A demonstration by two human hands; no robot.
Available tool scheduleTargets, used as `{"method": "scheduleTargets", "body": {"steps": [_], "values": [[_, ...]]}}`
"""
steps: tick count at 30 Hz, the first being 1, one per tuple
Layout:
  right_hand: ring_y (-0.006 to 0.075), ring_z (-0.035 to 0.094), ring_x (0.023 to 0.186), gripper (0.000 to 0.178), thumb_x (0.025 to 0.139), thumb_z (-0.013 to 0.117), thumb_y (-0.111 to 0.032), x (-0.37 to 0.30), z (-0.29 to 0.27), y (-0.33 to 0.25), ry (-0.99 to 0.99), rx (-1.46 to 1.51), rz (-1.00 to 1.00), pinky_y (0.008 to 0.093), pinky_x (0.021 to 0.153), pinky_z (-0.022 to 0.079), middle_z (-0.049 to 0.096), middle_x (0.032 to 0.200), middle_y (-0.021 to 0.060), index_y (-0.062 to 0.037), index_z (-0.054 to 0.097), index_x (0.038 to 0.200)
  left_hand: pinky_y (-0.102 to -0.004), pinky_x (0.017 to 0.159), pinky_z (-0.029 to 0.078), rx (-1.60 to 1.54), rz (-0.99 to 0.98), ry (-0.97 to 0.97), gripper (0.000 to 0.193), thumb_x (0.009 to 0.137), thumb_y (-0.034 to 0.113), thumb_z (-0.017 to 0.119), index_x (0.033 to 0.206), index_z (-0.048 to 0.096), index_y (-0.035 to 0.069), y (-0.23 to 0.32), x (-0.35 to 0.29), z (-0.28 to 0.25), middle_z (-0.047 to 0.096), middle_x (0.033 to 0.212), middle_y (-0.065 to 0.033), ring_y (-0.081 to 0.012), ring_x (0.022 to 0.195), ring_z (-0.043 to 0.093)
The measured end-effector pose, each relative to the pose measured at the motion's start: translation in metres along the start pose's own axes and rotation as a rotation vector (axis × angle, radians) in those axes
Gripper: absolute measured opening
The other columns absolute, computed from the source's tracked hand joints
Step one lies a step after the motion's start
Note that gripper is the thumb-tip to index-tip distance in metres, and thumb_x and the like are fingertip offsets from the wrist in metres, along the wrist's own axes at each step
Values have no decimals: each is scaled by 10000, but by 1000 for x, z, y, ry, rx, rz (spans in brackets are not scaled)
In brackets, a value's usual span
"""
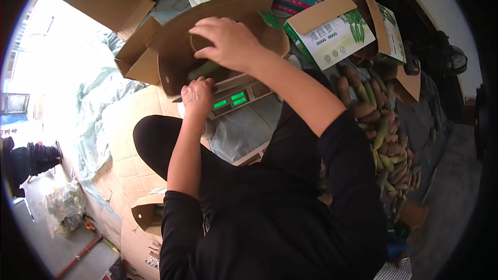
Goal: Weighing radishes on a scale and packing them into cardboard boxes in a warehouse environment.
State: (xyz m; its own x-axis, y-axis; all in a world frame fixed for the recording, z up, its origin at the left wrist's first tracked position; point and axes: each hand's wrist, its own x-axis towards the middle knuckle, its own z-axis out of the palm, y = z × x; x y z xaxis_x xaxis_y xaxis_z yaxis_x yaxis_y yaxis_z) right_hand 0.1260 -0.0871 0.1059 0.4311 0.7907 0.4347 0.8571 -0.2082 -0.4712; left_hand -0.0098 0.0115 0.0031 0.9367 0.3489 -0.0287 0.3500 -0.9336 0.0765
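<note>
An open cardboard box (233, 13) stands on a digital scale (231, 100) with a green-lit display, between and beyond my knees. Inside the box a long green radish (204, 71) lies partly in shadow. My left hand (198, 95) is at the near left edge of the box, its fingers curled over the rim beside this radish. Over the box opening is my right hand (228, 41). Its thumb and fingers curve around a brown rounded thing (199, 43), mostly hidden by the hand; its kind is unclear.
A heap of green and brownish radishes (391, 145) lies at the right. Printed boxes (332, 33) stand behind it, with a black fan (451, 59) beyond. Plastic sheeting (98, 119) and flattened cardboard (132, 150) cover the floor at left. A small open box (148, 210) sits by my left elbow.
</note>
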Motion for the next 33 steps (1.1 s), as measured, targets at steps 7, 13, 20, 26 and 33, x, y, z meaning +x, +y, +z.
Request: {"method": "scheduleTargets", "body": {"steps": [7,13,20,26,33], "values": [[139,601,814,333,773,679,-182,-91,-89,69,147,415,416,270,733,481,659,951,88,-56,630,1077,-425,703,460,20,25,4,106,780,234,614,818,643,139,-1,3,2,626,842,-47,-251,852,625],[169,613,850,323,795,655,-163,-250,-104,151,237,290,826,293,773,482,664,955,102,-28,620,1086,-445,684,469,41,35,-32,147,774,248,613,818,614,107,2,4,-6,616,867,-84,-308,839,613],[296,629,895,244,782,630,-192,-440,-42,157,103,90,1271,367,791,486,657,953,163,-49,654,979,-435,728,480,54,-1,-109,217,792,253,626,959,620,116,7,3,-3,612,932,-91,-313,873,609],[397,567,916,254,776,568,-261,-596,35,141,-192,-72,1385,445,806,463,607,880,244,-13,618,793,-426,734,470,14,63,-73,251,803,263,605,989,617,94,11,7,3,608,955,-96,-325,895,595],[374,582,901,336,818,529,-330,-621,63,98,-346,-182,1416,446,777,464,623,916,189,-13,605,900,-413,743,463,-17,33,-86,247,801,254,598,977,627,84,-4,6,5,611,964,-102,-318,904,593]]}}
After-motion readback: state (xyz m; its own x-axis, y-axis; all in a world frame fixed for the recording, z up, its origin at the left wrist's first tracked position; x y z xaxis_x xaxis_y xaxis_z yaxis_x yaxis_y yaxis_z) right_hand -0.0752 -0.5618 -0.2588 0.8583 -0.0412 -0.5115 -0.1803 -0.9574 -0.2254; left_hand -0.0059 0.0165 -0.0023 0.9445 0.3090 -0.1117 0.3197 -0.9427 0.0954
